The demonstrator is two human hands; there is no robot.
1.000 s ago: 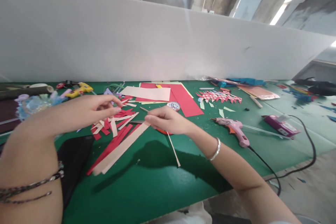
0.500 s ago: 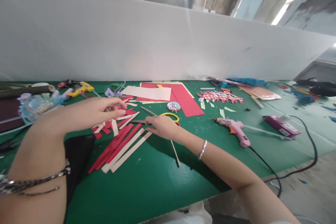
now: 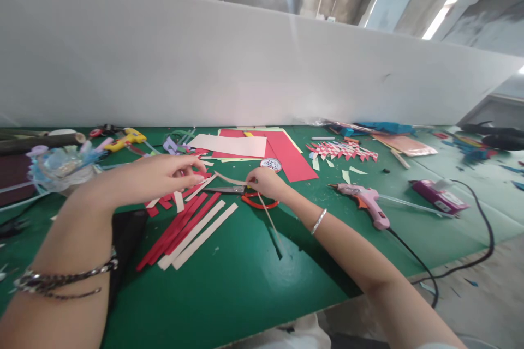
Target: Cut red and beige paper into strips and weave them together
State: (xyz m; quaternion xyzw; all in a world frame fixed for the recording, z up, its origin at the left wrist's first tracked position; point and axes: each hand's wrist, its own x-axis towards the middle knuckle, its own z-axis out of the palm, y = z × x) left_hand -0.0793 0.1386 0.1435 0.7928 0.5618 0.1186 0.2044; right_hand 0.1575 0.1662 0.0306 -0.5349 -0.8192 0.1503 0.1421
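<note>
My right hand (image 3: 268, 181) pinches a long cream paper strip (image 3: 268, 215) near its middle; one end points left, the other hangs down toward the tabletop. Just beneath that hand lie scissors (image 3: 262, 204) with red and yellow handles, blades to the left. My left hand (image 3: 182, 173) hovers over a pile of short red and cream paper pieces (image 3: 166, 199), thumb and forefinger apart, with nothing visible between them. In front of the hands, red strips (image 3: 176, 234) and cream strips (image 3: 207, 234) lie side by side on the green table (image 3: 229, 294).
Red and cream paper sheets (image 3: 292, 161) lie behind the hands, beside a round tin of beads (image 3: 271, 164). To the right are a woven red-and-white paper piece (image 3: 341, 151), a pink glue gun (image 3: 368, 202) and a purple box (image 3: 440, 196). A white partition (image 3: 262, 71) bounds the back.
My right hand has lifted the cream strip off the table beside the scissors, moving slightly right and away from me. My left hand has shifted slightly right over the paper pile.
</note>
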